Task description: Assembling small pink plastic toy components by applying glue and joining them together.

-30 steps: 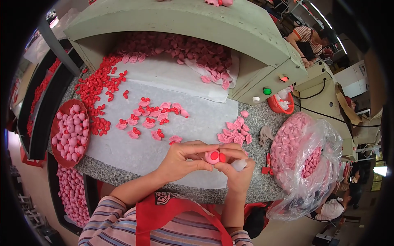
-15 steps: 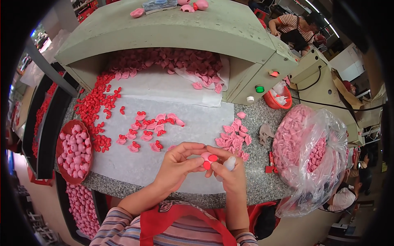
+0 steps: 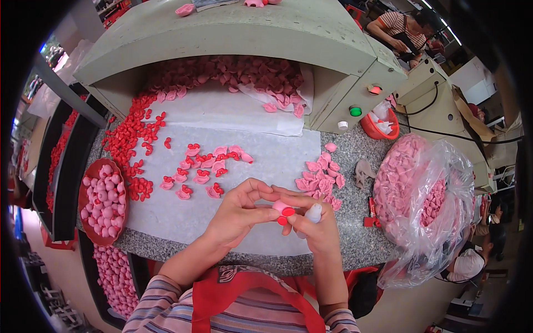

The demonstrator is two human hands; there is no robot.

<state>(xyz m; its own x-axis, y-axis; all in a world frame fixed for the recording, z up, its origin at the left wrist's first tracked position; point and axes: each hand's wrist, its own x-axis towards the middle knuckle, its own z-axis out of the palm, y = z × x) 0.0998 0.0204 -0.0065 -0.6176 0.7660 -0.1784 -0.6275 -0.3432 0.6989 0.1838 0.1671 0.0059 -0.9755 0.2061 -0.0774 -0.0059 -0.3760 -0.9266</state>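
Note:
My left hand (image 3: 236, 213) and my right hand (image 3: 317, 227) meet over the near edge of the speckled grey counter (image 3: 355, 244). Between their fingertips sits a small pink piece with a red part (image 3: 284, 211), pinched from both sides. My right hand also grips a small white squeeze bottle (image 3: 312, 215) against its palm. Just beyond the hands lie several finished pink pieces with red bows (image 3: 208, 164) on a white sheet (image 3: 266, 158). A pile of plain pink pieces (image 3: 321, 177) lies to the right of them.
Loose red bows (image 3: 130, 139) spread at the left by a red bowl of pink pieces (image 3: 101, 201). A clear bag of pink pieces (image 3: 422, 194) stands at the right. A green machine housing (image 3: 239, 28) with buttons sits behind. Another person (image 3: 402, 28) works at the far right.
The view has tilted slightly, so the hands sit a little higher and nearer the middle. Both hands keep working the same small pink and red piece.

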